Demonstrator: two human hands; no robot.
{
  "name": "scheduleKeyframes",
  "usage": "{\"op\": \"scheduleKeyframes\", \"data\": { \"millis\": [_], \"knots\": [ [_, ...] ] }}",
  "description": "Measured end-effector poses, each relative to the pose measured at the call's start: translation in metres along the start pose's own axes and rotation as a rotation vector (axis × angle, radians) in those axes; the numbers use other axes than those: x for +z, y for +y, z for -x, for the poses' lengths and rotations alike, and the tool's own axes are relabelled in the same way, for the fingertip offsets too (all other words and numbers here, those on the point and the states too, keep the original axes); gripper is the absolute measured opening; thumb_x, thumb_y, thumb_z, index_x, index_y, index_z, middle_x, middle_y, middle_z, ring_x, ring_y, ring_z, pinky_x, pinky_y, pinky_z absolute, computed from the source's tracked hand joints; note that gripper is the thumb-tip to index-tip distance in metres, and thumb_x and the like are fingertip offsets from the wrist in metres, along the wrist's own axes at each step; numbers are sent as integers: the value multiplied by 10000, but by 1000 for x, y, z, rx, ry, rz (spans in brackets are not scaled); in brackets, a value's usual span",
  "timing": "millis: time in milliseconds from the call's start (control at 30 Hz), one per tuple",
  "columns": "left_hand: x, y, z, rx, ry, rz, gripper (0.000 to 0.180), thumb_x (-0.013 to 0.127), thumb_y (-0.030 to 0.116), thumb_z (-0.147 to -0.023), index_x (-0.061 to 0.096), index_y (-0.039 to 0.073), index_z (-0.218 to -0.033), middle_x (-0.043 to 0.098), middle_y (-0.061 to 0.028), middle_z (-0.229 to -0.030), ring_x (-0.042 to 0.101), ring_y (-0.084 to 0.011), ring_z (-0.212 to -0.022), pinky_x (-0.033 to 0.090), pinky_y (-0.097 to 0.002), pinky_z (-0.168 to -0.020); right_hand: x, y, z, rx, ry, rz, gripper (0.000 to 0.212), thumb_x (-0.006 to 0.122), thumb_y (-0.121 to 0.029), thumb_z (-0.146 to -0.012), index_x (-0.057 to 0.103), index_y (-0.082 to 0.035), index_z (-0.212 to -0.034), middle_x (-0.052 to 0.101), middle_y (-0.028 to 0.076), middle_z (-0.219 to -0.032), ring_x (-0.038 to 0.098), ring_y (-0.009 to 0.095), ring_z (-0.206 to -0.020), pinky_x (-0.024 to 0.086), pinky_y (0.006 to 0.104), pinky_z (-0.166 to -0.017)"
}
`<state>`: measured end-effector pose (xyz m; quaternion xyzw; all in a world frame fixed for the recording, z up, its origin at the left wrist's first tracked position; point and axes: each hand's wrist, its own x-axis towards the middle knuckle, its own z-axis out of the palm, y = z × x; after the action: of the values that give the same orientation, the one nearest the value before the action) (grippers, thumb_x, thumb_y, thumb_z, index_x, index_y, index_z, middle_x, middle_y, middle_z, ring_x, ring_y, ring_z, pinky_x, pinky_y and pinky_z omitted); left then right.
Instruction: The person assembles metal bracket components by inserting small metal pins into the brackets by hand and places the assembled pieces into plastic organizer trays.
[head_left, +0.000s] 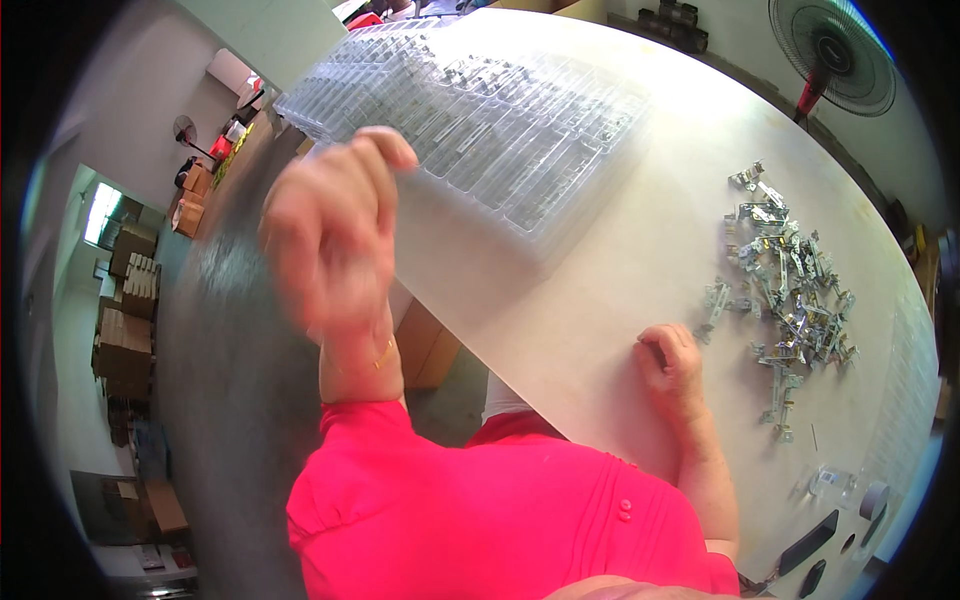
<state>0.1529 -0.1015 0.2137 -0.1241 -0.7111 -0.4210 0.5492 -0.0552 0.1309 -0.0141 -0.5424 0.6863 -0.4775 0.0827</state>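
Note:
My left hand (pixel 335 225) is raised in front of the table's left edge, bent at the wrist and smeared by motion. Its fingers look curled, but whether they hold anything cannot be made out. Behind it stand stacked clear plastic compartment trays (pixel 530 190) filled with small metal parts. My right hand (pixel 672 372) rests on the white table (pixel 600 290) with its fingers loosely curled in and nothing visible in them. Just to its right lies a loose pile of silver metal hinge-like fittings (pixel 795 290), with one stray fitting (pixel 714 308) closest to the fingers.
At the table's lower right are a clear plastic container (pixel 832 484), a grey tape roll (pixel 874 499) and a dark rectangular object (pixel 808 542). A standing fan (pixel 832 55) is beyond the far right edge. Cardboard boxes (pixel 125 350) line the left wall, and another box (pixel 427 345) sits under the table.

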Motion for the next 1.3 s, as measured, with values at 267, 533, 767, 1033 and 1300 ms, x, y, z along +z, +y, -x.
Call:
{"op": "scheduleKeyframes", "data": {
  "millis": [267, 533, 767, 1033, 1300],
  "knots": [
    [81, 76, -1, 559, -214, 886, 334, 554, -33, -845, 497, 38, -523, 448, -70, -482, 418, -180, -409, 507, -352, -576, -1, -5, -1, -48, -10, -1, 166, 699, 38, -777, 613, -37, -898, 651, 99, -863, 604, 312, -817, 478, 389, -745],
    [94, 103, 19, 166, -128, 906, 345, 579, -23, -846, 483, 38, -521, 484, -93, -505, 504, -201, -447, 529, -322, -574, -1, -6, -1, -35, -13, -4, 172, 711, 32, -778, 611, -33, -902, 653, 98, -873, 607, 311, -832, 484, 388, -753],
    [93, 92, 9, 223, -255, 1061, 223, 549, -75, -787, 543, -46, -566, 466, -144, -510, 430, -216, -440, 465, -366, -568, -2, -4, -3, -54, -6, 8, 177, 719, 31, -772, 616, -43, -894, 655, 93, -865, 610, 305, -831, 489, 389, -749],
    [112, 95, 16, 191, -62, 972, 316, 573, -12, -835, 482, 35, -537, 489, -96, -515, 513, -202, -455, 494, -304, -542, 0, -6, -3, -52, -6, -2, 175, 719, 30, -772, 616, -45, -891, 653, 93, -857, 611, 305, -826, 493, 393, -742],
    [103, 96, 10, -203, -280, 1089, 391, 570, 33, -849, 429, 97, -489, 477, -59, -477, 527, -185, -435, 557, -279, -561, -5, -8, 5, -12, -12, 21, 175, 723, 22, -772, 614, -38, -896, 647, 105, -855, 606, 314, -819, 484, 398, -739]
  ]
}}
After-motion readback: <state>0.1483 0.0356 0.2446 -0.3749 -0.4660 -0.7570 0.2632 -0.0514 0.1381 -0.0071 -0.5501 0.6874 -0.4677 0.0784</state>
